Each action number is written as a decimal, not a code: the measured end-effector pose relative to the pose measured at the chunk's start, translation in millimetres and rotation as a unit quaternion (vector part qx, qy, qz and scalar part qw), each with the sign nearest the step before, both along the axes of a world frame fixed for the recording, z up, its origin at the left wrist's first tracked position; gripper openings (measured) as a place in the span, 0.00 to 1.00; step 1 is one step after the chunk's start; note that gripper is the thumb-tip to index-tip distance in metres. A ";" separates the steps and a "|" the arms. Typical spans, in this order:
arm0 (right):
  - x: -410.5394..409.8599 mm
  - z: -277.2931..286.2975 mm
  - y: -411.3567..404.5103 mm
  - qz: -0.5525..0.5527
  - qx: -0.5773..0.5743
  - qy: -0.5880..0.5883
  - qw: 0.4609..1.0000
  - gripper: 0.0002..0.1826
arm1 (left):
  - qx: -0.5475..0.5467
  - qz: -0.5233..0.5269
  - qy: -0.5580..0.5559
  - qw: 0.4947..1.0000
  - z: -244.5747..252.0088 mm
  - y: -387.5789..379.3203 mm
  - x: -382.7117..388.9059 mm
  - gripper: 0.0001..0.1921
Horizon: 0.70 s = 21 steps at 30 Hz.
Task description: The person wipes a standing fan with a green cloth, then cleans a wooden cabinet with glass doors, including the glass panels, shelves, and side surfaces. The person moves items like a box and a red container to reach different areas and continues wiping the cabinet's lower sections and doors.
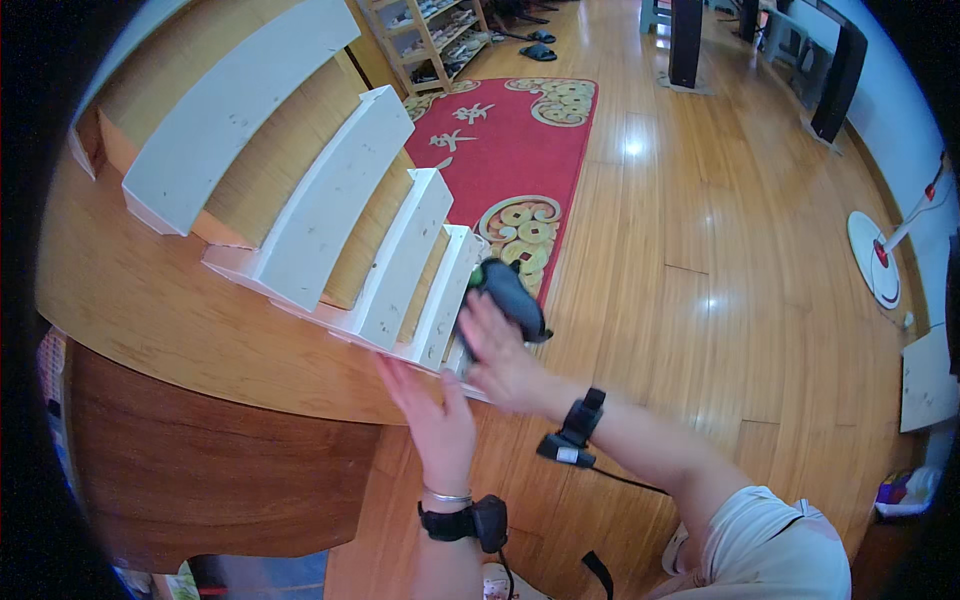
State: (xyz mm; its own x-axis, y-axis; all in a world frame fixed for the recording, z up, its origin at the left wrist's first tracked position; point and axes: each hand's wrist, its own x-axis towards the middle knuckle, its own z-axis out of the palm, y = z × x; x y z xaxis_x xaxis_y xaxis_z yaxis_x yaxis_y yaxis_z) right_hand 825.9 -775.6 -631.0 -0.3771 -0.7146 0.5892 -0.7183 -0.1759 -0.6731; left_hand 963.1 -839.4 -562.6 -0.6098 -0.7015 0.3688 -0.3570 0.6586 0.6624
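Note:
A white-painted wooden piece with several stepped slats (330,225) lies on the light wooden tabletop (225,345). Bare wood shows between its slats. My left hand (439,427) is at the piece's near lower edge, fingers and thumb apart, fingertips against or just below that edge. At the piece's right end, my right hand (499,360) is blurred, its fingers over or against a dark grey object (514,296) with a green part. That object may be a power tool; the blur hides its exact kind and whether my fingers close around it.
A red rug (517,157) with gold patterns lies on the wooden floor (645,300) beyond the table. At the back stand a shoe rack (431,41) and slippers (538,52). To the right are black upright panels (685,45) and a round white stand base (874,262). Cables trail from both wrist straps.

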 end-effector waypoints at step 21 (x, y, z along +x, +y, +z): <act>-20.8 49.5 17.8 -0.039 -0.085 -0.006 0.996 0.35 | -0.014 0.020 0.070 0.997 -16.0 -4.3 -4.7 0.34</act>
